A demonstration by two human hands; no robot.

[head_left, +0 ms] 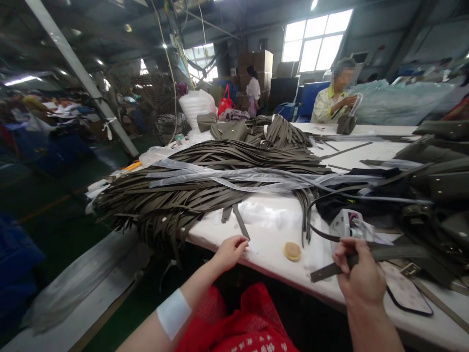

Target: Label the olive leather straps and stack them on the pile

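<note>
My right hand (357,274) is closed around a dark olive strap (324,272) that lies across the near edge of the white table (278,244). My left hand (231,252) rests at the table edge with its fingers pinched on the near end of another olive strap (241,221) that runs out of the big heap of straps (205,186). A small round tan sponge (292,251) lies between the two hands.
Clear plastic sleeves (256,178) lie over the strap heap. Olive bags and parts (436,195) crowd the right side, with a phone (406,293) near the edge. A person in a yellow top (331,102) sits at the far end. Cartons, a fan and another person stand behind.
</note>
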